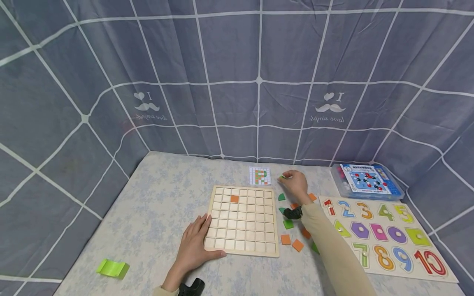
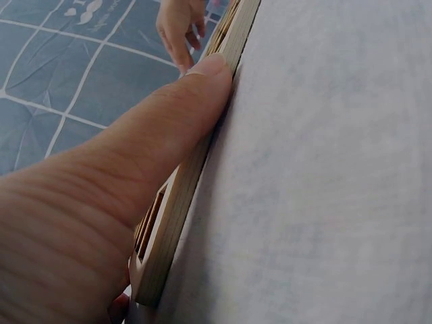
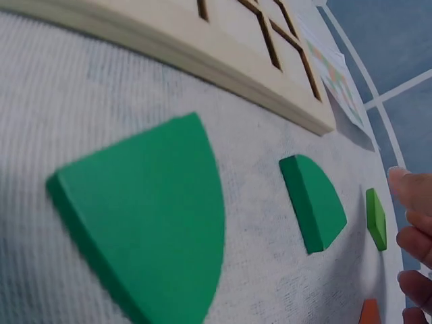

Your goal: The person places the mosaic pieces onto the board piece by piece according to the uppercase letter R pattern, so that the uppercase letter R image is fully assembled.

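Observation:
A wooden grid board [image 1: 275,242] with square cells lies flat, one orange square [image 1: 235,199] in its upper part. My left hand [image 1: 195,246] rests at the board's lower left corner, fingers along the left side; the thumb [image 2: 169,108] lies on its edge in the left wrist view. My right hand [image 1: 296,185] is beyond the board's right side, its fingertips beside a light green piece [image 3: 376,219]. A narrow gap shows between them in the right wrist view. Two dark green quarter-circle pieces [image 3: 155,216] lie nearer the right wrist.
A pattern card [image 1: 260,176] lies behind the board. Several orange squares [image 1: 285,239] and green pieces [image 1: 288,224] are scattered to its right. Farther right are a number puzzle board [image 1: 389,263] and a plastic box [image 1: 366,181]. A bright green curved block [image 1: 112,269] sits at front left.

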Demonstrator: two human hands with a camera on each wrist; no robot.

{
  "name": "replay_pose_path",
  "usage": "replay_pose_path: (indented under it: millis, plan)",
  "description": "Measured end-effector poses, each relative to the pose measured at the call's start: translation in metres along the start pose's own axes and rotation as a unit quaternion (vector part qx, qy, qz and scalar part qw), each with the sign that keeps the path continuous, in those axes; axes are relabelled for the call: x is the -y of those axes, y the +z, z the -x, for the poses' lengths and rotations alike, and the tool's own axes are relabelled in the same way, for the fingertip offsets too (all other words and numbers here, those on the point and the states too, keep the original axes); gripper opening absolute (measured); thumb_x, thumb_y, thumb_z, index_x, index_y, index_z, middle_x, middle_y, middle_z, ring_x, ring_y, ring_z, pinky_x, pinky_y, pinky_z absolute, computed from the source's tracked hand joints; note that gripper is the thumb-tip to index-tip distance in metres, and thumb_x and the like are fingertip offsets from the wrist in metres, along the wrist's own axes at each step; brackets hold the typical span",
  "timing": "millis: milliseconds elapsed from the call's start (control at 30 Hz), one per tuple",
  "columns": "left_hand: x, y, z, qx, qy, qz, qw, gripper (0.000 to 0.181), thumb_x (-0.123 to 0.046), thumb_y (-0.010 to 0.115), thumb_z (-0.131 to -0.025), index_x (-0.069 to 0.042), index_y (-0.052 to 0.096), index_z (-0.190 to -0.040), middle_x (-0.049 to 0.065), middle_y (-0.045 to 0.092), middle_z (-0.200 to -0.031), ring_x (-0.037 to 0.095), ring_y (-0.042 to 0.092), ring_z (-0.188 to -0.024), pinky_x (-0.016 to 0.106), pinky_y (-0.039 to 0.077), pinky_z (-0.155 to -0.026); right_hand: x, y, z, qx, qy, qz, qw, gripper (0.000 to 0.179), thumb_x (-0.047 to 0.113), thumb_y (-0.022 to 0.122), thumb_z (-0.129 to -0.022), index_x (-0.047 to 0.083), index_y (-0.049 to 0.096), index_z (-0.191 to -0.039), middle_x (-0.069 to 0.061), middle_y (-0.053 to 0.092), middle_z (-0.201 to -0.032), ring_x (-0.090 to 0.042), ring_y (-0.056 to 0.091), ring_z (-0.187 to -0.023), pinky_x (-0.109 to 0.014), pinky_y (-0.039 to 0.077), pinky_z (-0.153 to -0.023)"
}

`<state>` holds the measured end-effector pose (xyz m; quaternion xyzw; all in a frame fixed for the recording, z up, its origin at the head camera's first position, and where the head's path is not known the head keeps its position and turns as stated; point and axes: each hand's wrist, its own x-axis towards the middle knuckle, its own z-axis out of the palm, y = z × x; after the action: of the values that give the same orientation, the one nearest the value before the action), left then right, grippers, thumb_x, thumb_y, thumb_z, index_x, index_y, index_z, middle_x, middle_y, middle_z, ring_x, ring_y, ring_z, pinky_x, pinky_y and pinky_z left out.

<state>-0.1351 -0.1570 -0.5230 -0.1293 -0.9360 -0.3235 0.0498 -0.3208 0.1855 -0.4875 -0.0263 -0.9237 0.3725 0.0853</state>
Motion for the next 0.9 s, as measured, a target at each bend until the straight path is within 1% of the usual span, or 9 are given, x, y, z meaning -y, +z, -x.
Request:
replay_pose_path:
  millis: [267, 400, 600, 767, 900]
  plan:
    - [-0.0009, 0.0004, 0.0001, -0.001, -0.004, 0.002, 1.0, 0.113, -0.063, 0.077, -0.063, 0.001, 0.035, -0.146, 0.019, 0.031, -0.149, 0.039, 0.02, -0.138, 0.058, 0.016, -0.107, -0.0045, 0.0002, -0.0009, 0.014, 0.017, 0.015, 0.9996, 0.032, 0.024, 0.075, -0.083, 0.0, 0.071, -0.104, -0.015, 0.068, -0.101, -0.03, 0.062, -0.089, -0.045, 0.05, -0.076]
    - [-0.0015, 0.0004, 0.0, 0.0, -0.004, 0.004, 1.0, 0.113, -0.064, 0.077, -0.063, 0.0, 0.035, -0.146, 0.018, 0.031, -0.149, 0.038, 0.019, -0.138, 0.057, 0.016, -0.107, -0.0076, 0.0015, -0.0013, 0.021, 0.023, 0.026, 0.9992, 0.032, 0.024, 0.074, -0.084, 0.001, 0.071, -0.105, -0.014, 0.068, -0.099, -0.029, 0.062, -0.086, -0.044, 0.05, -0.074]
    - [-0.001, 0.0004, -0.0003, 0.002, -0.005, 0.003, 1.0, 0.113, -0.064, 0.077, -0.063, 0.0, 0.035, -0.146, 0.018, 0.03, -0.15, 0.038, 0.019, -0.139, 0.057, 0.016, -0.107, -0.007, 0.0013, -0.0029, 0.027, 0.03, 0.036, 0.9985, 0.031, 0.022, 0.075, -0.083, 0.001, 0.071, -0.105, -0.014, 0.068, -0.1, -0.028, 0.063, -0.082, -0.043, 0.051, -0.071]
    - [-0.0004, 0.0001, -0.0009, 0.003, -0.005, 0.004, 1.0, 0.113, -0.064, 0.077, -0.063, -0.001, 0.034, -0.146, 0.017, 0.03, -0.15, 0.038, 0.018, -0.139, 0.057, 0.015, -0.107, -0.0022, -0.0014, -0.0065, 0.049, 0.045, 0.058, 0.9961, 0.031, 0.021, 0.074, -0.083, 0.002, 0.07, -0.107, -0.012, 0.066, -0.101, -0.027, 0.062, -0.085, -0.041, 0.05, -0.071]
    - [-0.0005, 0.0003, -0.0009, 0.002, -0.004, 0.005, 1.0, 0.113, -0.064, 0.077, -0.063, 0.0, 0.035, -0.146, 0.017, 0.03, -0.15, 0.038, 0.018, -0.139, 0.057, 0.015, -0.107, 0.001, -0.004, -0.0085, 0.068, 0.051, 0.065, 0.9943, 0.028, 0.019, 0.073, -0.083, 0.003, 0.068, -0.106, -0.01, 0.063, -0.096, -0.026, 0.059, -0.081, -0.039, 0.047, -0.068]
